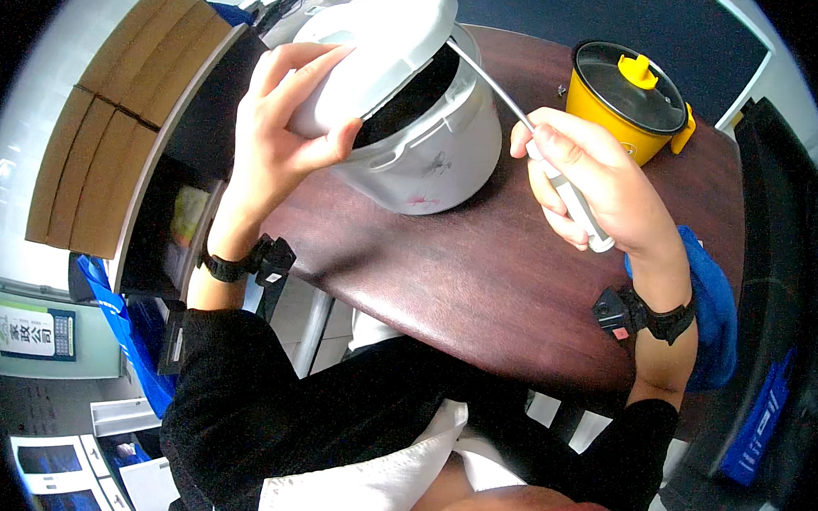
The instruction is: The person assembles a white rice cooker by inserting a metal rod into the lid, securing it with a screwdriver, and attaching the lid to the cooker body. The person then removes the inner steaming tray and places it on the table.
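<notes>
A person in black sleeves works on a white bucket [432, 173] standing on a dark red-brown counter [408, 265], its lid [393, 33] tilted up at a slant and its dark inside showing through the gap. The left hand [287, 110], at the bucket's left side, holds the lid by its near edge, fingers spread over the outer face and the thumb set apart at the lower edge. The right hand [593, 177], to the right of the bucket and above the counter, is closed around the pale grey-and-white handle of a screwdriver [578, 206]. The tool's slim metal shaft slants up and leftward to the bucket's top, where its far end meets the lid's right edge; whether it presses on the lid or merely lies beside it cannot be told. Each wrist carries a black strap with a small black device, one [275, 260] below the bucket's left side and the other [617, 313] to its lower right. On the counter right of the bucket, beyond the right hand, stands a yellow pot [652, 146] under a clear cover with a yellow knob [638, 70]. A blue cloth [716, 318] hangs to the bucket's lower right, behind the right forearm, while brown cartons [126, 102] line the area to the bucket's left
</notes>
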Available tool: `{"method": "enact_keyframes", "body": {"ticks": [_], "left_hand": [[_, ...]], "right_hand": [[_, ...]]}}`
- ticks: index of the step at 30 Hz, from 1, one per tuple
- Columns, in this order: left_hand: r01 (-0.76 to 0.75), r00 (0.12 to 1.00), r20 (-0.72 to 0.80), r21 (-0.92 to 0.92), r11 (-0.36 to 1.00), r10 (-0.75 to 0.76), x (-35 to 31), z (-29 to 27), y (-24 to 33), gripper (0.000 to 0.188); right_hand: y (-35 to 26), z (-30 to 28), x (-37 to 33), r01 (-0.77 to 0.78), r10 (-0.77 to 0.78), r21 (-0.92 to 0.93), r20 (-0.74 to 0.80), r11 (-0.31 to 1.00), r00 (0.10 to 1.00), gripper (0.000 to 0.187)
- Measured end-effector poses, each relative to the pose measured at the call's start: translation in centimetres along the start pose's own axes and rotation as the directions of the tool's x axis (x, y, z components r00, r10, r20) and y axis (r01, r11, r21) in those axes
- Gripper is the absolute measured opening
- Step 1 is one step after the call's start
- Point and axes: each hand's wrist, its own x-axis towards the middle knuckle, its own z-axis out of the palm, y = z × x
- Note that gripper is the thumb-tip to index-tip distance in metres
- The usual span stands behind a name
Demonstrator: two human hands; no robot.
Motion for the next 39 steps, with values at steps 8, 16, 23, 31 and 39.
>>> {"method": "enact_keyframes", "body": {"ticks": [8, 16, 23, 31, 39], "left_hand": [[0.082, 0.993, 0.089, -0.044, 0.996, -0.077, 0.0, -0.3, 0.4, 0.057], [0.101, 0.989, 0.120, -0.090, 0.991, -0.090, 0.9, -0.5, 0.2, 0.062], [0.122, 0.982, 0.145, -0.023, 0.992, -0.118, 2.0, -0.1, 0.0, 0.065], [0.078, 0.992, 0.090, 0.114, 0.990, -0.089, 1.4, 0.2, 0.7, 0.063], [0.099, 0.989, 0.099, 0.090, 0.991, -0.108, 1.5, 0.0, 1.0, 0.063]], "right_hand": [[0.5, -0.2, 0.1, 0.027, -0.028, 0.017, 0.003, 0.999, 1.000, 0.029], [0.2, -0.5, -0.3, 0.066, -0.066, 0.024, -0.023, 0.998, 0.998, 0.030], [0.4, -0.7, -0.2, 0.060, -0.059, 0.045, -0.028, 0.997, 0.998, 0.028], [0.7, -0.1, 0.2, 0.057, -0.057, 0.016, -0.022, 0.998, 0.998, 0.028], [0.6, 0.0, 0.3, 0.085, -0.085, -0.014, -0.040, 0.996, 0.996, 0.029]]}}
